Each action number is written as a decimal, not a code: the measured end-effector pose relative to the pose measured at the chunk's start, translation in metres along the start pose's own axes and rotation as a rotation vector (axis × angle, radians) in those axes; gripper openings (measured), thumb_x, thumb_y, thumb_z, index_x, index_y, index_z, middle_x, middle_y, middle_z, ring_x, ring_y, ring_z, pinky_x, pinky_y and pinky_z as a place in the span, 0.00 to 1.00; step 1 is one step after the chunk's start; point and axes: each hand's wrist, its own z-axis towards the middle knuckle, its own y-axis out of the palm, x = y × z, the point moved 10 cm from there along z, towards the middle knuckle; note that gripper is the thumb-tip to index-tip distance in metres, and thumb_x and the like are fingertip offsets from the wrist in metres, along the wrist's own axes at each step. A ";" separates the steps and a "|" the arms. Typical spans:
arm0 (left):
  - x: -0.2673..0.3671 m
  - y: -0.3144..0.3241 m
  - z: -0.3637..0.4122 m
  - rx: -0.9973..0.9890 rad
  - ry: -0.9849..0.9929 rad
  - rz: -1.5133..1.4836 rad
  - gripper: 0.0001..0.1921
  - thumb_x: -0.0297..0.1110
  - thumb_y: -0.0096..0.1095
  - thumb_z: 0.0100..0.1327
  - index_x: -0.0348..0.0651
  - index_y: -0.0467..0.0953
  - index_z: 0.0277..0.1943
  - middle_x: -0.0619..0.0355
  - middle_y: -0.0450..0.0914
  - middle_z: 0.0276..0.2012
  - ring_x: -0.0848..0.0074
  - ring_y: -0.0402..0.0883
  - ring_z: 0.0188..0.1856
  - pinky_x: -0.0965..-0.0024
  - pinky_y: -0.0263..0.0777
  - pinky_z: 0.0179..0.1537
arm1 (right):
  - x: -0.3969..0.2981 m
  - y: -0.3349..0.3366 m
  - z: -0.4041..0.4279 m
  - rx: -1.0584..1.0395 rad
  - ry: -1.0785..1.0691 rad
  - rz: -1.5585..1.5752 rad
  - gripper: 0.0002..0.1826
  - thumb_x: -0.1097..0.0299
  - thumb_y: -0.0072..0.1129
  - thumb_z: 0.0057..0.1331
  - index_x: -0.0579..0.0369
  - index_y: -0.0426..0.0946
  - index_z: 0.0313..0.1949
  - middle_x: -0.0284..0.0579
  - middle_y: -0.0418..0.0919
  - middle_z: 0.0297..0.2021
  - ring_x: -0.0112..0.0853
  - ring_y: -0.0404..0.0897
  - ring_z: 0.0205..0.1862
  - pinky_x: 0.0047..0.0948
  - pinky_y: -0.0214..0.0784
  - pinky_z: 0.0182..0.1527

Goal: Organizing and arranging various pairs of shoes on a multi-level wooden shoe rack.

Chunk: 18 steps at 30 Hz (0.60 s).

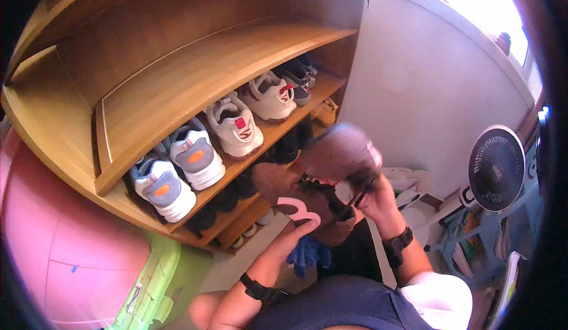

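Observation:
A dark brown shoe with a pale curved stripe on its side is gripped in my left hand. My right hand grips the second brown shoe, held higher, partly overlapping the first and blurred. Dark laces show between the two shoes. Just below my left hand there is a crumpled blue cloth; whether my hand touches it is hidden. Both shoes are in the air in front of the wooden shoe rack.
On the rack's middle shelf stand grey-and-white sneakers, cream sneakers and dark shoes. Darker footwear fills the shelf below. Pink and green containers or covers lie left. A fan stands right, by the white wall.

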 end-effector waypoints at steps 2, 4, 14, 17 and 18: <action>-0.010 0.002 -0.002 -0.014 -0.055 -0.054 0.22 0.38 0.66 0.62 0.40 0.73 0.57 0.60 0.75 0.51 0.76 0.71 0.57 0.70 0.62 0.59 | -0.039 -0.005 0.015 -0.156 -0.047 0.121 0.24 0.54 0.46 0.72 0.59 0.68 0.58 0.50 0.76 0.50 0.38 0.78 0.47 0.34 0.77 0.48; -0.008 0.013 -0.005 -0.139 -0.048 0.074 0.15 0.37 0.68 0.60 0.40 0.80 0.48 0.62 0.80 0.44 0.79 0.76 0.51 0.72 0.67 0.54 | -0.078 -0.007 0.029 -0.103 -0.140 0.118 0.23 0.55 0.46 0.73 0.59 0.67 0.58 0.52 0.75 0.50 0.39 0.78 0.48 0.34 0.77 0.50; 0.006 0.015 -0.023 -0.097 0.078 0.217 0.12 0.33 0.70 0.59 0.38 0.82 0.43 0.62 0.84 0.37 0.81 0.80 0.42 0.75 0.72 0.46 | -0.113 0.040 0.166 0.027 -0.104 0.148 0.22 0.57 0.47 0.73 0.63 0.65 0.55 0.53 0.73 0.49 0.44 0.72 0.53 0.42 0.73 0.55; 0.012 0.011 -0.029 -0.030 0.022 0.214 0.13 0.35 0.71 0.57 0.39 0.82 0.42 0.60 0.84 0.41 0.78 0.80 0.45 0.73 0.71 0.49 | -0.126 0.066 0.191 -0.143 0.047 -0.003 0.24 0.53 0.50 0.71 0.65 0.67 0.52 0.55 0.74 0.44 0.43 0.74 0.50 0.39 0.76 0.49; 0.007 0.004 -0.028 -0.046 0.044 0.249 0.12 0.35 0.71 0.58 0.39 0.83 0.43 0.61 0.84 0.40 0.78 0.79 0.45 0.73 0.71 0.49 | -0.118 0.084 0.198 -0.304 0.147 -0.125 0.25 0.52 0.51 0.70 0.65 0.67 0.50 0.55 0.75 0.42 0.41 0.75 0.49 0.37 0.77 0.46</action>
